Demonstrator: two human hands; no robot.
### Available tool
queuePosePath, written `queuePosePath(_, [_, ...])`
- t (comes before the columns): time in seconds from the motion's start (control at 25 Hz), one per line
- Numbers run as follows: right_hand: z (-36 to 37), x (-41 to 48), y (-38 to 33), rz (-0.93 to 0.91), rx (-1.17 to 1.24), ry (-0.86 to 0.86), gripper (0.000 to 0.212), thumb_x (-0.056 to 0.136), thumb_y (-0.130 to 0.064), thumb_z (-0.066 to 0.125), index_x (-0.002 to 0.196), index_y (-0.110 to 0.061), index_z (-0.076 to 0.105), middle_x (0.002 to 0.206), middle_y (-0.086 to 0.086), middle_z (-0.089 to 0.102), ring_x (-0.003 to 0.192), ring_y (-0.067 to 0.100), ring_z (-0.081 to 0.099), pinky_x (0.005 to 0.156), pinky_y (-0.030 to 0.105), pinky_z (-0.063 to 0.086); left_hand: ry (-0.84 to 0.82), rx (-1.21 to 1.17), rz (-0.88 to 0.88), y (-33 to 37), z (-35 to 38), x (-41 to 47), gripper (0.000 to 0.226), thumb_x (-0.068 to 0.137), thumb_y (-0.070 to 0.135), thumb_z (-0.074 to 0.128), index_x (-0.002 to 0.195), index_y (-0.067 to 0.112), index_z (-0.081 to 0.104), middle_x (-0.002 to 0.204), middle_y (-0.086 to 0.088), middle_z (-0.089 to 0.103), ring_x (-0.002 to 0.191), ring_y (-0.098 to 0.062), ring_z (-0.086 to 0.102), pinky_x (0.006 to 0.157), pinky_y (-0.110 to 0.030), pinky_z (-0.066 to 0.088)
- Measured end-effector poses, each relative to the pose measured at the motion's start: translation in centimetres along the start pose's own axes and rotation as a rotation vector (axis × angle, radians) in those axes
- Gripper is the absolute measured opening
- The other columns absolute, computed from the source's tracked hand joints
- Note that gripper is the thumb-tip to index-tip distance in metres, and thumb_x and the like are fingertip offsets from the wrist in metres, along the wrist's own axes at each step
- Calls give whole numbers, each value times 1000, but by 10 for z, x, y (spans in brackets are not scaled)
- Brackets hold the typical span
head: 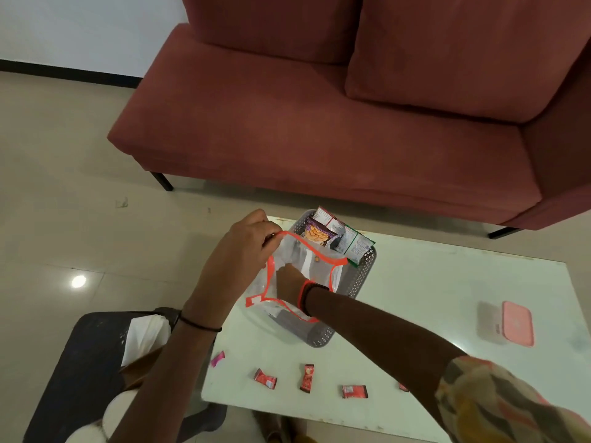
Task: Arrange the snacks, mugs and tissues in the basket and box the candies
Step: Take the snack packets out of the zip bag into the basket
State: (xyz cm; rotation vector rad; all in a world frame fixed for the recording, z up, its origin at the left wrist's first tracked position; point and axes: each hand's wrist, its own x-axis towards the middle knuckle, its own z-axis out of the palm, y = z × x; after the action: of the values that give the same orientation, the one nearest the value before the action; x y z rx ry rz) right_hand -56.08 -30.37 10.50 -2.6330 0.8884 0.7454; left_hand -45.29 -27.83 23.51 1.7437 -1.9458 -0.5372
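L hand (pixel 246 247) pinches the orange rim of a clear bag (pixel 319 266) w/ thumb and curled fingers, holding its mouth up and open over the near half of the grey basket (pixel 361 276). R hand (pixel 289 282) is inside the bag up to the wrist. Its fingers are hidden behind crumpled plastic, so can't tell if they're spread or closed on anything.

The basket sits on the white tabletop (pixel 431 282), left of centre. Snack packets (pixel 319 233) stand upright, packed at its far end. Red candies (pixel 265 377) lie in a loose row along the near edge, none boxed yet. The pink-lidded box (pixel 517 322) sits well apart to the right, lid on. Tissues (pixel 145 337) are off the tabletop, on a dark stool (pixel 80 346) at left. No mugs in view.

Step in hand, prob: getting the bag's contents out and into the basket. To do it well:
- Hold the rim high and taut w/ L so the mouth doesn't collapse on the R wrist.
- Grip whatever's inside firmly before lifting, then bring it straight up w/o dragging the bag along.
- Set items in the free near half, upright against the packets, leaving room for tissues etc.
- Watch the bag's bottom, it could knock the packets over
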Motion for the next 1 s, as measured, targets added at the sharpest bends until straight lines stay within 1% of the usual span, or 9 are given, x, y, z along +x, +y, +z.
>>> queuePosePath(0.08, [0, -3, -2, -38, 2, -36, 27, 100, -13, 41, 83, -3, 59, 113, 25, 65, 108, 39, 60, 85, 40, 46, -2, 10, -4, -3, 1, 0, 21, 88, 13, 59, 101, 0, 69, 94, -16, 64, 73, -17, 57, 70, -21, 44])
queuePosePath(0.12, [0, -4, 0, -58, -13, -36, 25, 99, -13, 41, 84, -7, 60, 108, 24, 67, 104, 38, 62, 86, 41, 47, 1, 10, -6, -5, 2, -1, 21, 88, 13, 59, 101, 0, 69, 94, -16, 64, 71, -14, 54, 70, -21, 44])
queuePosePath(0.2, [-4, -7, 1, -30, -103, -53, 13, 89, -17, 61, 85, -10, 71, 86, 11, 75, 83, 28, 71, 72, 31, 54, 13, 7, -6, -8, 3, -1, 20, 88, 13, 59, 100, 1, 70, 92, -16, 64, 69, -12, 52, 68, -22, 45])
queuePosePath(0.28, [-13, -7, 2, 31, -154, 175, 12, 63, -18, 83, 60, -13, 73, 57, 1, 71, 55, 15, 70, 52, 20, 54, 18, 5, -3, -10, 5, -1, 19, 88, 13, 60, 99, 0, 70, 91, -16, 64, 68, -12, 52, 66, -23, 45])
queuePosePath(0.4, [-37, -7, 6, -3, -110, 105, 18, 91, -3, 52, 91, 4, 68, 93, 20, 71, 90, 33, 68, 79, 35, 51, 16, 17, -7, -13, 4, 6, 18, 88, 14, 60, 97, 2, 71, 89, -15, 65, 68, -13, 52, 64, -23, 42])
queuePosePath(0.56, [-64, -21, 7, 79, -112, 312, 4, 72, -8, 74, 70, -10, 72, 69, 7, 71, 62, 22, 70, 51, 23, 48, 6, 25, -46, -27, -1, 21, 18, 87, 16, 61, 94, 3, 72, 87, -15, 66, 68, -14, 50, 63, -23, 38])
queuePosePath(0.68, [-78, -25, 6, 30, -30, 268, 21, 93, 0, 45, 103, -1, 63, 100, 16, 67, 87, 34, 68, 61, 32, 39, -53, 28, -95, -38, -6, 27, 19, 86, 18, 63, 95, 6, 73, 89, -14, 67, 67, -12, 49, 60, -17, 36])
queuePosePath(0.88, [-108, -51, 18, 109, 182, 392, 27, 91, -6, 52, 112, -12, 67, 106, 15, 66, 93, 33, 65, 67, 33, 44, -116, 32, -158, -57, -20, 34, 18, 83, 21, 66, 93, 8, 74, 83, -2, 62, 61, -1, 48, 55, -9, 33])
queuePosePath(1.0, [-131, -75, 39, 116, 457, 450, 25, 88, -11, 60, 110, -15, 72, 108, 9, 72, 98, 26, 65, 81, 31, 50, -168, 19, -210, -66, -25, 36, 19, 85, 16, 64, 96, 4, 72, 88, -9, 66, 64, -9, 51, 55, -11, 36])
